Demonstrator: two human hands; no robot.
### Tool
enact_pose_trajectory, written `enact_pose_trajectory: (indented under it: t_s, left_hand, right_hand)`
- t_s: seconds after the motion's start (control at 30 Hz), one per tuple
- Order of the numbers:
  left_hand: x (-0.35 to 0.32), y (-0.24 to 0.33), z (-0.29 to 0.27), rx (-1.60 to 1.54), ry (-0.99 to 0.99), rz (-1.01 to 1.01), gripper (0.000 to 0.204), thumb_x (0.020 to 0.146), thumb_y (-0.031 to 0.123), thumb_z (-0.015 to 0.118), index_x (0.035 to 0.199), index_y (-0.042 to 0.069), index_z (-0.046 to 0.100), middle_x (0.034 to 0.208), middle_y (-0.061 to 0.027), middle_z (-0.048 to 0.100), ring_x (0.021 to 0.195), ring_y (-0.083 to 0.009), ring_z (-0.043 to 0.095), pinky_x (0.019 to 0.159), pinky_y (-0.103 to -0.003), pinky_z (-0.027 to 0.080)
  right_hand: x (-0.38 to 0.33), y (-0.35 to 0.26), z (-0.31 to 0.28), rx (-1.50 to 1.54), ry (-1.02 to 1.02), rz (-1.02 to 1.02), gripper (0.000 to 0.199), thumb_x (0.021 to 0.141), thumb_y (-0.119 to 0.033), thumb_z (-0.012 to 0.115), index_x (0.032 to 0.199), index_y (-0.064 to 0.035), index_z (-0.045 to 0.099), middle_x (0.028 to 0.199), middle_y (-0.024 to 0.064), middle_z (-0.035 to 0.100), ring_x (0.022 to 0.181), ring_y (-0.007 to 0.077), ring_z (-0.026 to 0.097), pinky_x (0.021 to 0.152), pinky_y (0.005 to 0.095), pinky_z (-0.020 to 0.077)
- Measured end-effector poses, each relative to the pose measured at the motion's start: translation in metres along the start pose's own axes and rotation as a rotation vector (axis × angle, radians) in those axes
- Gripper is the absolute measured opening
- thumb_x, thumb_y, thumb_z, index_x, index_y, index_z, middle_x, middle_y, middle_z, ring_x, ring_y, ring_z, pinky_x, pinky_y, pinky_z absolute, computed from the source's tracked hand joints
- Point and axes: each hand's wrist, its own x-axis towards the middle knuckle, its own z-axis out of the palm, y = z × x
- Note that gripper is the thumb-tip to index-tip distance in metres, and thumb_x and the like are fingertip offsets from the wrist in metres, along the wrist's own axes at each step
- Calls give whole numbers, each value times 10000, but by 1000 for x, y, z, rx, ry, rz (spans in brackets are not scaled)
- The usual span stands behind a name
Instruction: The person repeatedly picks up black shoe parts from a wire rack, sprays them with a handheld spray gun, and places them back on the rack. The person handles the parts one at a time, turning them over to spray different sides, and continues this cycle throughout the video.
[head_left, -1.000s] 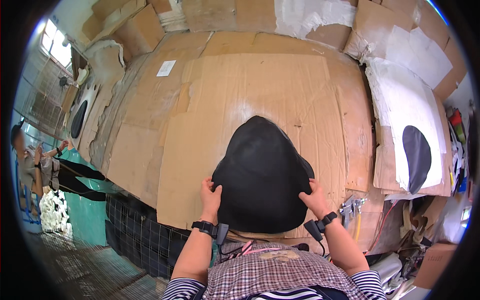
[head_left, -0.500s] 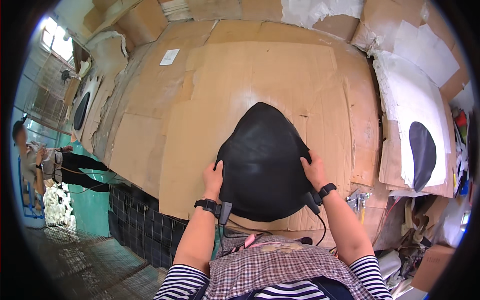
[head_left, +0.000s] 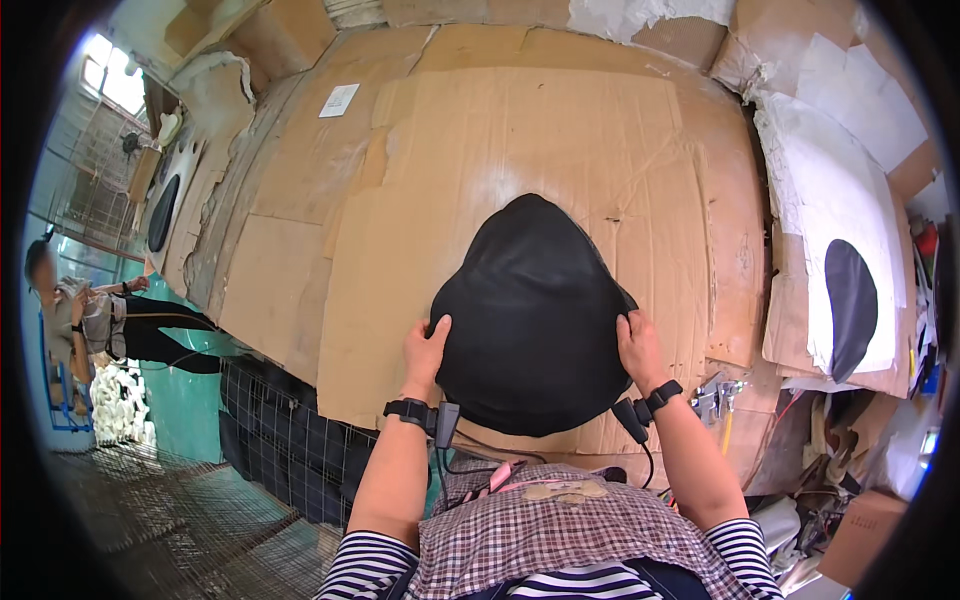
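So I've got both hands on this big black leather piece (head_left: pixel 530 315), which lies flat on the cardboard-covered desk (head_left: pixel 640 130), nearer my edge of it than the far one. It's rounded at the far end and widens toward me (kind of a bell shape). My left hand (head_left: pixel 425 350) is on its left edge, grip pinched onto the leather with the thumb on top of it and the fingers at the rim. My right hand (head_left: pixel 640 345) is doing the same on the right edge, grasping the leather there. Both wrists have a black band with a cable running off back toward me.

Off to the right of the black piece, past the edge of the cardboard sheet, there's a white sheet (head_left: pixel 835 200) with a smaller dark oval piece (head_left: pixel 850 305) lying on it. Well to the left of the black piece, beyond the desk, another person (head_left: pixel 90 320) is seated over there.
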Motion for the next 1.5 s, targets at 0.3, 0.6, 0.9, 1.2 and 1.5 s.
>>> enact_pose_trajectory:
  t_s: [0.3,0.6,0.9,1.2,1.5]
  left_hand:
    - [-6,18,-2,419,1,-34,466,916,365,545,1000,-91,594,946,-295,624,891,-437,591,789,-422,470]
    - [-6,-34,-18,257,-144,-101,422,925,342,547,935,-66,656,850,-120,684,831,-211,628,725,-369,486]
    - [-23,-2,1,4,85,-164,366,894,117,607,1185,-79,503,1135,-130,572,1011,-220,541,914,-335,430]
    - [-46,15,30,164,418,-38,439,892,136,605,1240,-69,434,1256,-209,486,1172,-283,478,998,-367,378]
    - [-92,98,95,249,353,198,488,861,62,595,1298,-32,400,1312,-192,450,1194,-306,457,1023,-388,356]
  right_hand:
    - [8,1,5,-57,4,79,251,879,-194,589,782,37,578,845,212,568,829,397,560,740,446,458]
    - [5,22,-32,14,-30,142,292,833,-274,657,778,12,631,851,224,605,835,394,587,753,446,480]
    - [-44,217,-246,-336,522,272,132,725,-123,653,810,-31,611,840,165,603,834,351,579,755,435,474]
    - [-111,329,-376,-960,530,569,769,647,-73,690,1354,-138,392,1343,109,400,1236,314,381,979,451,375]
    - [-103,363,-446,-700,378,88,463,617,60,615,1057,-85,631,1159,93,574,1109,314,509,937,424,413]
